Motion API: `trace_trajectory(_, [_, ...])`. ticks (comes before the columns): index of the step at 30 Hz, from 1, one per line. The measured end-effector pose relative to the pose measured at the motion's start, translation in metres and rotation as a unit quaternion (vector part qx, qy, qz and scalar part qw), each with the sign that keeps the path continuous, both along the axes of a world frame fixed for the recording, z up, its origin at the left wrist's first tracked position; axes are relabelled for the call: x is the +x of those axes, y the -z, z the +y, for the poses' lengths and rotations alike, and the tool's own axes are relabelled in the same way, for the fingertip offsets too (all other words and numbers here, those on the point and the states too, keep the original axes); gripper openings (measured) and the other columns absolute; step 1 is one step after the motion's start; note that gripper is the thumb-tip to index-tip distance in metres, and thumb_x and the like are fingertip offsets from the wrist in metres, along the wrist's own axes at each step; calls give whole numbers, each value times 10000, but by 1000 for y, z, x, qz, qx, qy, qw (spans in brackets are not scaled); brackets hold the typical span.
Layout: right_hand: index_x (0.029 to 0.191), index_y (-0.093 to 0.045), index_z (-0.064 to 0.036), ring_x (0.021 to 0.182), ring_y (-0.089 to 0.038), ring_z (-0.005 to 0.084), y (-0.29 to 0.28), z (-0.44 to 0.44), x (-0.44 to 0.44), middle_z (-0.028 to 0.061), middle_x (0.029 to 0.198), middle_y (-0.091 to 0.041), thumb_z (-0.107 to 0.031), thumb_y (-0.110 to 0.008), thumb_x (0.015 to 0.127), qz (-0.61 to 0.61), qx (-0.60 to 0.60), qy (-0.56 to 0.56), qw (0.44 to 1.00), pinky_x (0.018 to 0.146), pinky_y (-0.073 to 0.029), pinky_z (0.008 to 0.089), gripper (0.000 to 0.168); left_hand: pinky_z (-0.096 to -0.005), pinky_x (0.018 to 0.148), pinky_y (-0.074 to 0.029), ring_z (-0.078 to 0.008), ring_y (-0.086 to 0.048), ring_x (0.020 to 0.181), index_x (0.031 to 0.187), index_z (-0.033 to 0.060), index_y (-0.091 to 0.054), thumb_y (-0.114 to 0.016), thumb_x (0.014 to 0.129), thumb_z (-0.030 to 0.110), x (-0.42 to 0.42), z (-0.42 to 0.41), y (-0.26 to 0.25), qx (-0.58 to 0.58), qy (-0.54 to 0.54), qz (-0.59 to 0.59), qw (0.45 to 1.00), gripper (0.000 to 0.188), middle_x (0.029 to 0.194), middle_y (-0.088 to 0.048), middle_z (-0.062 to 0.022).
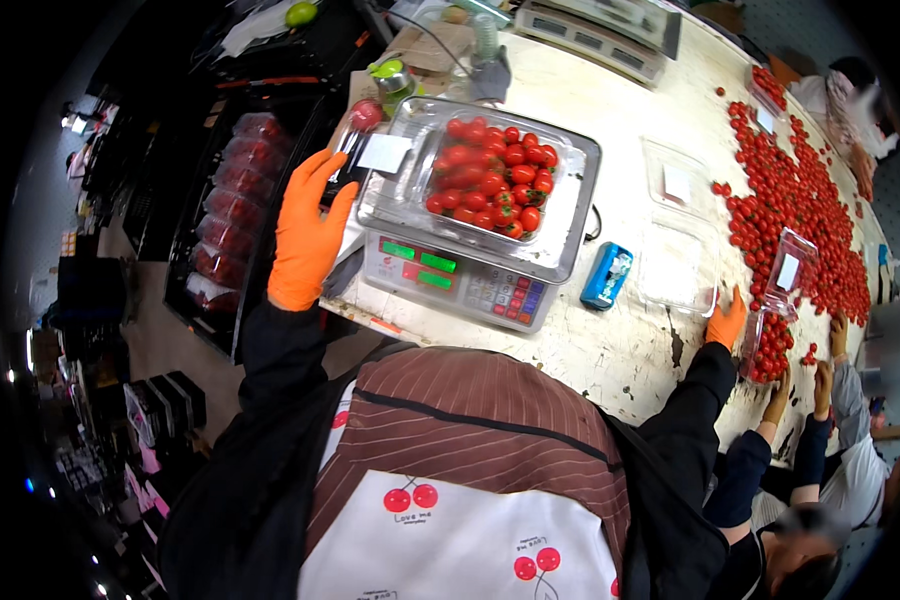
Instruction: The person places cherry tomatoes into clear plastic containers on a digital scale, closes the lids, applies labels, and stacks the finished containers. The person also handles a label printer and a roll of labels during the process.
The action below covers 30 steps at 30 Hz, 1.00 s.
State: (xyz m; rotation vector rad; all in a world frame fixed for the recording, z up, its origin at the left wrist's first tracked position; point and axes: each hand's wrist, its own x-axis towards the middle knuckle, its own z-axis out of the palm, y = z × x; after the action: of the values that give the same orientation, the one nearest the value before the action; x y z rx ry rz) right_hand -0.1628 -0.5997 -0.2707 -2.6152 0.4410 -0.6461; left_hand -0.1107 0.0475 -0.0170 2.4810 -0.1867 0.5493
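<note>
My left hand (307,232), in an orange glove, is raised with fingers apart and nothing in it, left of the digital scale (450,289). On the scale's metal pan (574,217) sits a clear plastic clamshell full of red cherry tomatoes (521,175), its lid (397,187) folded out to the left with a white label (385,153) on it. My right hand (726,324), also orange-gloved, is by the near right corner of an open clear clamshell (679,262) with no tomatoes in it. Its fingers are apart; whether they touch the plastic is unclear.
A blue packet (607,276) lies right of the scale. Loose cherry tomatoes (802,225) spread over the table's right side, beside a filled clamshell (771,349) and co-workers' hands (821,386). A black crate (202,315) at left holds several packed clamshells (244,172). Another scale (592,37) stands behind.
</note>
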Motion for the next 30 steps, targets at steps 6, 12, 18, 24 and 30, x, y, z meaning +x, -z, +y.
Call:
trace_trajectory(6, [1159, -577, -74, 1092, -490, 374, -7, 14, 2, 206, 1148, -557, -50, -546, 720, 12, -38, -106, 994, 958, -380, 405, 441, -327, 969, -365, -265, -486, 1131, 1156, 6, -563, -581, 842, 44, 1, -12, -2, 5, 19, 24, 1000, 317, 1214, -513, -135])
trace_trajectory(12, [1112, -586, -47, 842, -582, 261, -12, 12, -7, 121, 970, -605, -48, -620, 757, 15, 40, 11, 999, 752, -462, 329, 357, -328, 984, -356, -249, -476, 1162, 1171, -5, -552, -537, 879, 48, 17, -14, 13, 1, 55, 37, 998, 297, 1235, -513, -127])
trace_trajectory(18, [1223, -454, -12, 1006, -586, 203, -38, -3, 36, 84, 1010, -584, -154, -649, 809, -114, 630, 98, 762, 762, -479, 313, 480, -338, 994, -347, -258, -470, 1175, 1180, -1, -552, -521, 893, 66, 24, -18, 11, 30, 31, 41, 998, 296, 1244, -511, -133])
trace_trajectory(24, [1129, -529, -48, 763, -556, 153, -33, -22, 119, 37, 920, -569, -197, -710, 728, -81, 383, 134, 910, 642, -460, 330, 465, -332, 986, -354, -259, -477, 1161, 1176, -1, -555, -516, 891, 53, 31, -24, 4, 56, 10, 49, 997, 292, 1242, -513, -136])
trace_trajectory(30, [980, -576, -100, 912, -583, 296, -24, -13, 152, 112, 1061, -526, -201, -680, 754, 153, -79, 190, 967, 743, -487, 414, 268, -322, 986, -352, -249, -488, 1149, 1161, -13, -562, -510, 892, 41, 19, -11, 1, 75, -25, 57, 995, 279, 1220, -534, -128])
